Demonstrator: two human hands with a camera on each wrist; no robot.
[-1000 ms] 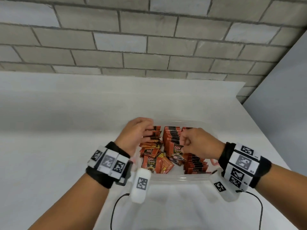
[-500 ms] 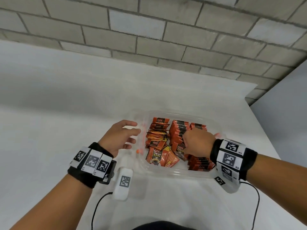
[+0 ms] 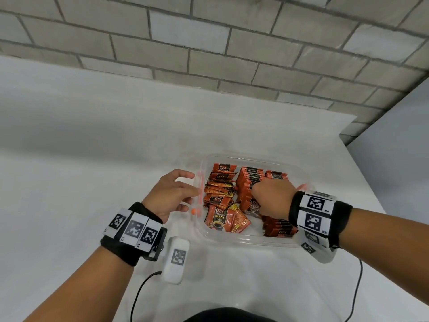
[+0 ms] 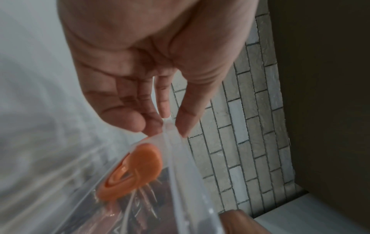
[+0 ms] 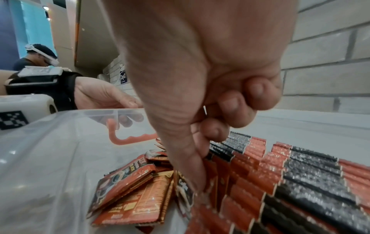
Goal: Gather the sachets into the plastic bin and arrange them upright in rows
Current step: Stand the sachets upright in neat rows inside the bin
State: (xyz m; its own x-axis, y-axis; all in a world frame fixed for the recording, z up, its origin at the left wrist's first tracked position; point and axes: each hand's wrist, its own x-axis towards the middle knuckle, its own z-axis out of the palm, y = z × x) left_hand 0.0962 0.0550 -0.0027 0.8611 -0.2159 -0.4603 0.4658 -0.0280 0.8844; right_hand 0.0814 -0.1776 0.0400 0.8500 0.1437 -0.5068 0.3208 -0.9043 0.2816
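A clear plastic bin (image 3: 250,241) stands on the white table. Inside it, orange-and-black sachets stand upright in a middle row (image 3: 249,177) and a right row (image 3: 279,228). Loose sachets (image 3: 219,198) lie in a heap on the left, one flat at the front (image 3: 218,218). My right hand (image 3: 257,196) is inside the bin with its fingers curled. Its thumb and index finger (image 5: 200,174) pinch a sachet (image 5: 184,186) at the near end of the middle row. My left hand (image 3: 189,184) holds the bin's left rim (image 4: 170,142), thumb on top and fingers outside the wall.
An orange handle (image 5: 128,139) hangs on the bin's left wall, its round clasp (image 4: 136,171) near my left fingers. A brick wall (image 3: 209,43) runs behind the table. The table's right edge (image 3: 371,182) lies close to the bin. Another person (image 5: 40,55) sits far off.
My left hand has come out of the bin and moved to its left rim. My right hand has gone lower into the middle row with the sachet.
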